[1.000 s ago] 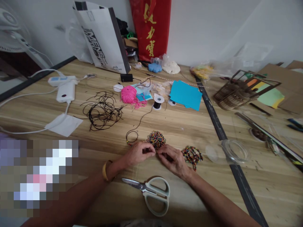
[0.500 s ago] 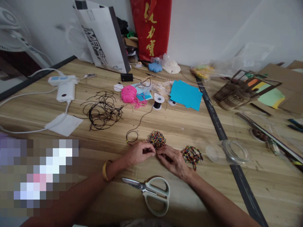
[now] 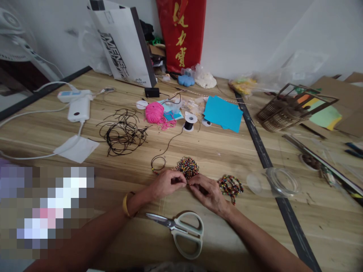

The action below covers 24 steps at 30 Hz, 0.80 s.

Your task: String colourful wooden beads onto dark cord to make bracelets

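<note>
While the left hand (image 3: 167, 184) and right hand (image 3: 209, 192) nearly meet in closed fingertip pinches, their grip too small to make out, a heap of multicoloured beads (image 3: 187, 166) lies just beyond. Scissors (image 3: 188, 227) sit on the near side; a beaded strand (image 3: 230, 186) lies beside the right wrist. Wooden tabletop (image 3: 224, 145) shows between the black-cord spool (image 3: 188, 125) and the right-hand dark strip (image 3: 256, 141); dark edging (image 3: 80, 74) bounds the far left.

Small multicoloured round beads (image 3: 187, 167) lie loose in a roughly circular heap. Thin black cord (image 3: 169, 144) trails from its upright white spool (image 3: 191, 118) into a loop left of the heap, with red and yellow beads (image 3: 154, 171) by the loop's lower edge.
</note>
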### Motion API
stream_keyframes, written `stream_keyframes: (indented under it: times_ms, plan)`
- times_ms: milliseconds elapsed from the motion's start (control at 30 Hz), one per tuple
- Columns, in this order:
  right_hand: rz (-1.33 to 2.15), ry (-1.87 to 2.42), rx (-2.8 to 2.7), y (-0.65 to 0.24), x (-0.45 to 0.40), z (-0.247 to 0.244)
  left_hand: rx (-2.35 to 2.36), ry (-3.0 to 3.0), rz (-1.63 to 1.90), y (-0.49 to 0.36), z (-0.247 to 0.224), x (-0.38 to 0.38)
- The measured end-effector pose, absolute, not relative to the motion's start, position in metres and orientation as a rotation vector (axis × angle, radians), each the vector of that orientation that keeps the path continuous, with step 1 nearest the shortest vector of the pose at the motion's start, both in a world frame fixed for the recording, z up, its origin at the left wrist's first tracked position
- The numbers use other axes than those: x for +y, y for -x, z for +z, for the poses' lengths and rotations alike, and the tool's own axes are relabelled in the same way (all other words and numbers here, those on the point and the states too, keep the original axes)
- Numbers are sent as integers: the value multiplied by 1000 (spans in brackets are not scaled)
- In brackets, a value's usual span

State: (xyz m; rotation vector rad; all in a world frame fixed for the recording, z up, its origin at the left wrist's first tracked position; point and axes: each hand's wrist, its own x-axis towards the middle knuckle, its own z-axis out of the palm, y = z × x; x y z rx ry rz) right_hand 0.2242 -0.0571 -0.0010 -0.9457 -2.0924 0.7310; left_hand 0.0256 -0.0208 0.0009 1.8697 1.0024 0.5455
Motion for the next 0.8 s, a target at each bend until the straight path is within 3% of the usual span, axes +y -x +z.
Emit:
stream_keyframes:
  times_ms: [800]
  plan:
    - [766,913,-2111,-223,-58,-1,1006,-1907,548,-26,2,-21]
